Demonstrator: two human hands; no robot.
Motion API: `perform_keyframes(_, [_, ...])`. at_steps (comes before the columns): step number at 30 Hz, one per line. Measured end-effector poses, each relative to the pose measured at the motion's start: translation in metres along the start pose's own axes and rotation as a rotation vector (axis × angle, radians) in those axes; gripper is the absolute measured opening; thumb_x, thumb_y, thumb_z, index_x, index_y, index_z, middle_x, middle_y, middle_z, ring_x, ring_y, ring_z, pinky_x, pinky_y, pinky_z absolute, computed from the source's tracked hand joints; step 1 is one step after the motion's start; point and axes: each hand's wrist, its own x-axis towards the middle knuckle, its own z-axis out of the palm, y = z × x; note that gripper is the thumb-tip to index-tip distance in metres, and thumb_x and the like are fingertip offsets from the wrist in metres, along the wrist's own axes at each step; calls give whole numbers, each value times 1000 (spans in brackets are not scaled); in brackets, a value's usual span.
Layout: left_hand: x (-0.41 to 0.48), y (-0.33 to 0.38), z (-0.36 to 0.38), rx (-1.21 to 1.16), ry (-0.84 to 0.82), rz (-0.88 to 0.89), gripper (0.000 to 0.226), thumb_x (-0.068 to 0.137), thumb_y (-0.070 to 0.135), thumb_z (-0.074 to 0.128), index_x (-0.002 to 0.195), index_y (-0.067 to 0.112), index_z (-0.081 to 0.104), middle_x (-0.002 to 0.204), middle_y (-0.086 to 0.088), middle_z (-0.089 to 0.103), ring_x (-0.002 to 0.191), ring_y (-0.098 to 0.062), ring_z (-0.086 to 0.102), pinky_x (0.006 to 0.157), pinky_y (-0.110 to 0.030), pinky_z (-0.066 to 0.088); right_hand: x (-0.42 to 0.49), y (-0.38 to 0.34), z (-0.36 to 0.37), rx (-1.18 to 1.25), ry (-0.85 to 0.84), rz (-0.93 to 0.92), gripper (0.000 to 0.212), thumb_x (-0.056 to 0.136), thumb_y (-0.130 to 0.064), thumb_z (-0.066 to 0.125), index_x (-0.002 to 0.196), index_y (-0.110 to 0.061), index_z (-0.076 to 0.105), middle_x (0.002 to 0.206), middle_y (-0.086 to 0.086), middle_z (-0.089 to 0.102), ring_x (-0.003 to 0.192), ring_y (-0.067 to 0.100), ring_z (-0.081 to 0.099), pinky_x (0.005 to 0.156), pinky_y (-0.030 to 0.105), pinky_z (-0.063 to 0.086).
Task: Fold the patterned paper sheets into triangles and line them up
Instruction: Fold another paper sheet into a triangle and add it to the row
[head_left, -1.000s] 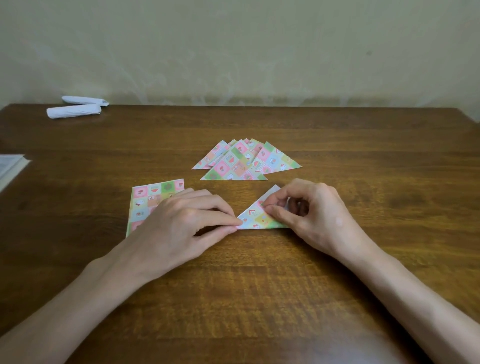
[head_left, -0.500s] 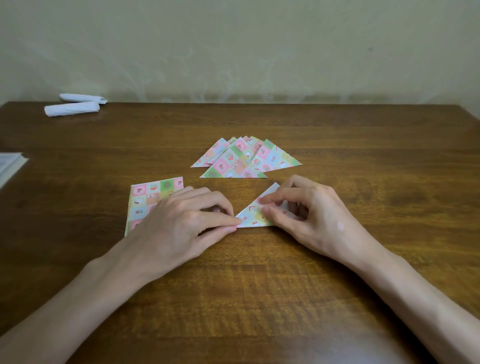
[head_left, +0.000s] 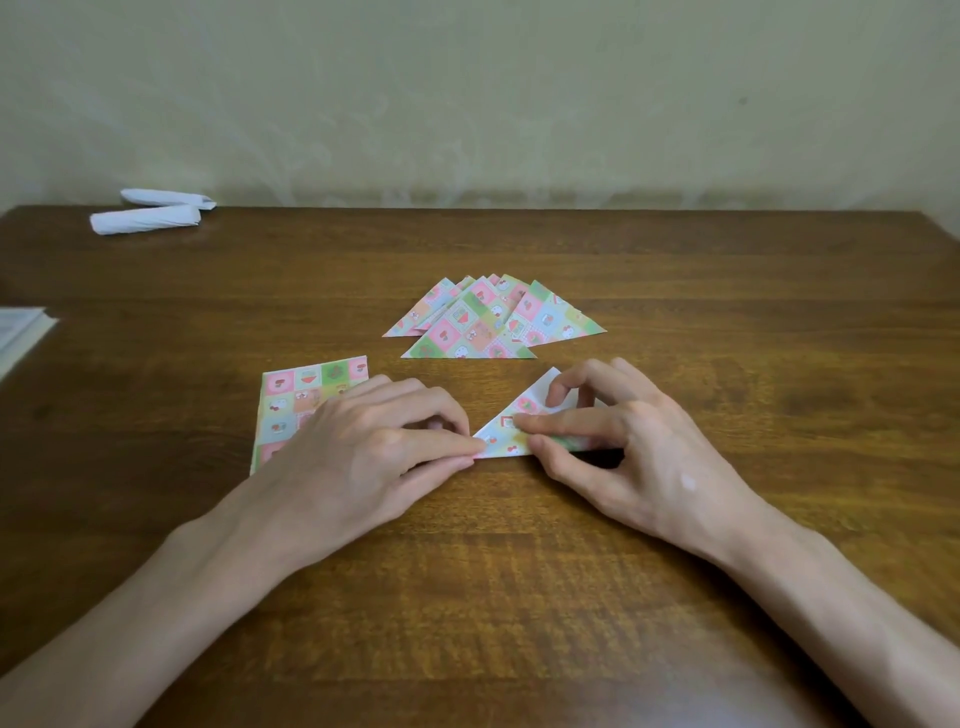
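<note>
Right hand has slid its index left along the folded triangle on the table, thumb pinching its edge, left hand pinning the corner with straight fingers; if that slips, I reckon the crease skews.

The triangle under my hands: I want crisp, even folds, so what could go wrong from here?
1. The left hand presses only the left corner of the triangle. If it slips, the edges may shift and the crease may come out crooked.
2. That hand covers part of the flat sheet and could drag it askew.
3. Sliding this one up could knock the overlapping finished triangles.
</note>
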Motion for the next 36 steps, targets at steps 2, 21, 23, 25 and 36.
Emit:
perform_keyframes(2, [-1, -2, 1, -6, 1, 2, 18, 103, 32, 65, 111, 24, 79, 107, 14, 67, 91, -6, 60, 76, -35, 50, 0, 1, 0, 0, -3, -4, 31, 98, -52, 58, 116, -38, 78, 110, -15, 56, 94, 10, 51, 83, 21, 46])
perform_keyframes(21, [-2, -9, -11, -41, -71, 27, 20, 97, 37, 69, 110, 28, 81, 113, 15, 74, 105, -2, 65, 80, -34, 56, 0, 2, 1, -18, 11, -30, 32, 100, -50, 57, 118, -34, 78, 109, -14, 58, 90, 9, 50, 84, 14, 40])
perform_keyframes(23, [-2, -9, -11, -36, -73, 31, 20, 98, 37, 68, 110, 28, 81, 113, 15, 73, 106, -3, 65, 81, -35, 56, 0, 1, 1, -20, 11, -30, 32, 100, -49, 58, 118, -33, 78, 109, -14, 58, 91, 10, 51, 83, 14, 41])
perform_keyframes(25, [-2, -8, -12, -34, -78, 33, 20, 98, 37, 68, 110, 28, 81, 113, 14, 73, 106, -3, 65, 81, -35, 56, 0, 1, 1, -24, 12, -32, 32, 100, -49, 58, 119, -33, 78, 109, -13, 58, 90, 10, 51, 83, 14, 41])
perform_keyframes(36, [-3, -7, -13, -30, -85, 27, 23, 99, 43, 66, 111, 30, 81, 116, 13, 70, 107, -6, 65, 82, -36, 55, 1, 0, 0, -38, 14, -30, 31, 100, -48, 58, 119, -34, 78, 109, -14, 58, 90, 10, 51, 85, 10, 38])
